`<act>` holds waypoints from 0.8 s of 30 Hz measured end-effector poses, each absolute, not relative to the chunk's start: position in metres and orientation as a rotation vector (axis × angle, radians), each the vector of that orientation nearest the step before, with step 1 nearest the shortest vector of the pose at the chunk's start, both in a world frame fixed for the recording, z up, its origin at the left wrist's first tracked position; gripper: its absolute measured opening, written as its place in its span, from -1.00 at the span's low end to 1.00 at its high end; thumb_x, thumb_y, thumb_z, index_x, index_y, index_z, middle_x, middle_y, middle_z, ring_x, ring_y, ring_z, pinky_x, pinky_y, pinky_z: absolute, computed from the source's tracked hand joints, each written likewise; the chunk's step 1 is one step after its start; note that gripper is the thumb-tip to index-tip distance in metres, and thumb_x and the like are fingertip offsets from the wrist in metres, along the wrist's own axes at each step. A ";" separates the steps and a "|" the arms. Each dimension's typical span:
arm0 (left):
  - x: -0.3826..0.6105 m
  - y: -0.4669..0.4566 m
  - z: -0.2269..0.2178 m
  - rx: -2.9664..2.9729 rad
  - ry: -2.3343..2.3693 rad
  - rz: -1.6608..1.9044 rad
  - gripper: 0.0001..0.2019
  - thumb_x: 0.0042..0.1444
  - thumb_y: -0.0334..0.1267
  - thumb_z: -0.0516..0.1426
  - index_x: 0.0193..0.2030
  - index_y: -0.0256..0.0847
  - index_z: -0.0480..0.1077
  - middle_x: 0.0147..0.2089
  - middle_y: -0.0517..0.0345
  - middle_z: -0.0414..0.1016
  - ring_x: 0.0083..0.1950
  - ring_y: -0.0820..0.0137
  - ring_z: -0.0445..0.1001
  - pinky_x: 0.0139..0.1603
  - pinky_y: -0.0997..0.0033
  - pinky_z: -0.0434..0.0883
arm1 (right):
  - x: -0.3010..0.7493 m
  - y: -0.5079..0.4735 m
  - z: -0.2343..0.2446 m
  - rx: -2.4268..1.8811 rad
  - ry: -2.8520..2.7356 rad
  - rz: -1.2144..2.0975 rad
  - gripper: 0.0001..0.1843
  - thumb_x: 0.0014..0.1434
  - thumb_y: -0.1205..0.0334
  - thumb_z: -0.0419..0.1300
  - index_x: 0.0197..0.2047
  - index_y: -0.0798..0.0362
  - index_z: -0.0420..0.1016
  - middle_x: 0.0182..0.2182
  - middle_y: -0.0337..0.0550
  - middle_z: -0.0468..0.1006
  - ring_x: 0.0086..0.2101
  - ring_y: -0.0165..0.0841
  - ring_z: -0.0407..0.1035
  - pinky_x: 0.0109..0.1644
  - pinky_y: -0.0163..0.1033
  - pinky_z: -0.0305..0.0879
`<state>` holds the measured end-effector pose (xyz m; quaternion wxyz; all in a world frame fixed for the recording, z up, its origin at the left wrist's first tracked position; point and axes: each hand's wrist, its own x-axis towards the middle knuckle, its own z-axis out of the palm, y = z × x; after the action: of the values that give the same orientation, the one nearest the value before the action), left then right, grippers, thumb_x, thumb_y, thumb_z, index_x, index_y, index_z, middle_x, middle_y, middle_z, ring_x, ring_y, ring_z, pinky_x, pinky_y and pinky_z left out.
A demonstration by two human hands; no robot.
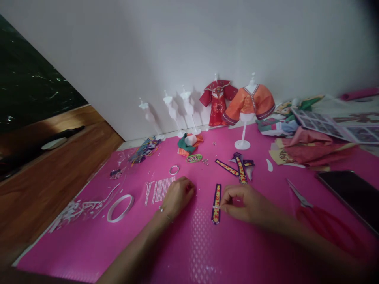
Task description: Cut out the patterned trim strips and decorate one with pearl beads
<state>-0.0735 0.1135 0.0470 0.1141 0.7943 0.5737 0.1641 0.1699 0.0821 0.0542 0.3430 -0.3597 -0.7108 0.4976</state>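
My right hand (244, 203) is pinched, with its fingertips on the middle of a narrow patterned fabric strip (216, 195) that lies flat on the pink mat (189, 244). A tiny pale piece sits under those fingertips. My left hand (177, 196) rests curled on the mat to the left of the strip, beside a sheet of small white gems (161, 189). Whether its fingers hold anything is hidden. More patterned strips (237, 165) lie crossed just beyond.
A tape ring (120, 207) and a smaller ring (174, 170) lie left. Red scissors (321, 219) and a dark tablet (352, 195) lie right. Small white mannequins (173, 108), a red dress (218, 100) and an orange jacket (250, 102) stand by the wall. Fabric scraps (308, 148) are piled at the right.
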 end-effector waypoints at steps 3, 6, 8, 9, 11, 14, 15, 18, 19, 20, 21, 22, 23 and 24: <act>-0.072 0.112 0.050 2.373 1.672 0.441 -0.84 0.08 -0.47 0.09 -0.39 -0.19 0.46 -0.34 0.17 0.45 -0.38 0.42 0.39 -0.31 0.43 0.28 | 0.170 0.083 0.053 -0.942 -1.851 1.280 -0.89 0.03 0.33 0.19 -0.50 0.03 0.50 -0.48 -0.24 0.53 -0.42 -0.36 0.42 -0.31 -0.26 0.31; -0.073 0.112 0.051 2.386 1.686 0.432 -0.86 0.09 -0.44 0.09 -0.39 -0.20 0.45 -0.32 0.15 0.43 -0.36 0.40 0.39 -0.31 0.42 0.28 | 0.170 0.083 0.053 -0.952 -1.855 1.268 -0.90 0.03 0.34 0.18 -0.48 0.03 0.50 -0.48 -0.24 0.54 -0.41 -0.36 0.42 -0.30 -0.26 0.31; -0.074 0.112 0.051 2.382 1.695 0.438 -0.87 0.08 -0.45 0.09 -0.39 -0.19 0.44 -0.32 0.14 0.43 -0.34 0.39 0.40 -0.30 0.42 0.29 | 0.170 0.083 0.054 -0.956 -1.858 1.261 -0.90 0.03 0.34 0.19 -0.48 0.02 0.50 -0.48 -0.24 0.54 -0.41 -0.36 0.42 -0.30 -0.26 0.31; -0.074 0.112 0.051 2.379 1.696 0.441 -0.87 0.07 -0.46 0.09 -0.38 -0.19 0.44 -0.31 0.14 0.43 -0.34 0.39 0.40 -0.29 0.42 0.30 | 0.170 0.083 0.054 -0.955 -1.859 1.259 -0.90 0.04 0.34 0.19 -0.48 0.02 0.50 -0.48 -0.24 0.55 -0.42 -0.36 0.42 -0.30 -0.26 0.31; -0.076 0.112 0.050 2.372 1.688 0.444 -0.84 0.04 -0.50 0.08 -0.38 -0.19 0.44 -0.32 0.15 0.43 -0.33 0.40 0.41 -0.29 0.44 0.31 | 0.170 0.083 0.056 -0.952 -1.857 1.260 -0.89 0.05 0.31 0.18 -0.49 0.03 0.48 -0.49 -0.24 0.55 -0.42 -0.36 0.41 -0.31 -0.26 0.30; -0.078 0.110 0.048 2.371 1.671 0.446 -0.82 0.02 -0.52 0.07 -0.37 -0.20 0.44 -0.33 0.16 0.43 -0.34 0.41 0.42 -0.30 0.46 0.32 | 0.169 0.082 0.058 -0.950 -1.848 1.273 -0.89 0.05 0.31 0.17 -0.49 0.03 0.47 -0.49 -0.23 0.55 -0.43 -0.36 0.41 -0.32 -0.27 0.30; -0.079 0.110 0.047 2.375 1.667 0.446 -0.83 0.03 -0.51 0.07 -0.38 -0.20 0.43 -0.33 0.16 0.43 -0.34 0.41 0.41 -0.31 0.46 0.31 | 0.169 0.081 0.058 -0.950 -1.844 1.279 -0.89 0.05 0.31 0.16 -0.48 0.04 0.47 -0.49 -0.23 0.55 -0.43 -0.36 0.41 -0.32 -0.27 0.30; -0.078 0.110 0.047 2.399 1.651 0.440 -0.85 0.06 -0.48 0.07 -0.40 -0.20 0.41 -0.33 0.15 0.42 -0.34 0.41 0.40 -0.31 0.45 0.30 | 0.168 0.081 0.059 -0.954 -1.838 1.295 -0.89 0.04 0.33 0.16 -0.48 0.04 0.47 -0.48 -0.23 0.55 -0.42 -0.36 0.41 -0.31 -0.27 0.30; -0.077 0.110 0.047 2.409 1.643 0.436 -0.85 0.07 -0.48 0.06 -0.41 -0.20 0.41 -0.33 0.15 0.41 -0.34 0.40 0.40 -0.31 0.44 0.30 | 0.168 0.080 0.060 -0.955 -1.837 1.298 -0.90 0.03 0.34 0.16 -0.48 0.04 0.47 -0.48 -0.24 0.54 -0.42 -0.37 0.41 -0.31 -0.27 0.30; -0.077 0.111 0.047 2.419 1.633 0.430 -0.85 0.08 -0.48 0.06 -0.41 -0.21 0.41 -0.32 0.15 0.41 -0.34 0.40 0.39 -0.30 0.44 0.30 | 0.169 0.081 0.060 -0.956 -1.837 1.301 -0.90 0.03 0.34 0.16 -0.48 0.04 0.47 -0.49 -0.24 0.54 -0.42 -0.37 0.41 -0.32 -0.28 0.29; -0.076 0.111 0.048 2.429 1.621 0.423 -0.85 0.08 -0.47 0.06 -0.41 -0.21 0.41 -0.32 0.15 0.41 -0.34 0.40 0.39 -0.29 0.44 0.30 | 0.169 0.081 0.060 -0.956 -1.837 1.303 -0.90 0.02 0.35 0.16 -0.48 0.04 0.47 -0.49 -0.25 0.54 -0.43 -0.37 0.41 -0.32 -0.28 0.29; -0.076 0.112 0.048 2.438 1.608 0.415 -0.85 0.09 -0.47 0.07 -0.40 -0.20 0.41 -0.30 0.14 0.41 -0.33 0.40 0.40 -0.28 0.44 0.30 | 0.169 0.081 0.060 -0.955 -1.837 1.304 -0.90 0.02 0.35 0.16 -0.49 0.04 0.46 -0.49 -0.25 0.54 -0.43 -0.37 0.41 -0.32 -0.28 0.29; -0.075 0.112 0.049 2.444 1.595 0.409 -0.85 0.10 -0.47 0.07 -0.39 -0.20 0.42 -0.29 0.14 0.41 -0.32 0.40 0.40 -0.27 0.44 0.30 | 0.169 0.081 0.060 -0.953 -1.837 1.304 -0.90 0.02 0.35 0.16 -0.49 0.04 0.46 -0.49 -0.25 0.54 -0.43 -0.37 0.41 -0.32 -0.28 0.29; -0.075 0.113 0.049 2.449 1.583 0.402 -0.85 0.10 -0.47 0.07 -0.38 -0.20 0.42 -0.28 0.14 0.42 -0.32 0.41 0.41 -0.26 0.44 0.30 | 0.169 0.081 0.060 -0.951 -1.836 1.303 -0.90 0.02 0.35 0.16 -0.49 0.04 0.46 -0.49 -0.25 0.54 -0.42 -0.37 0.41 -0.32 -0.28 0.29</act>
<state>-0.0752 0.1129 0.0490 0.0988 0.8278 0.5352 0.1360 0.1689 0.0811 0.0596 0.3417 -0.3657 -0.7061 0.5010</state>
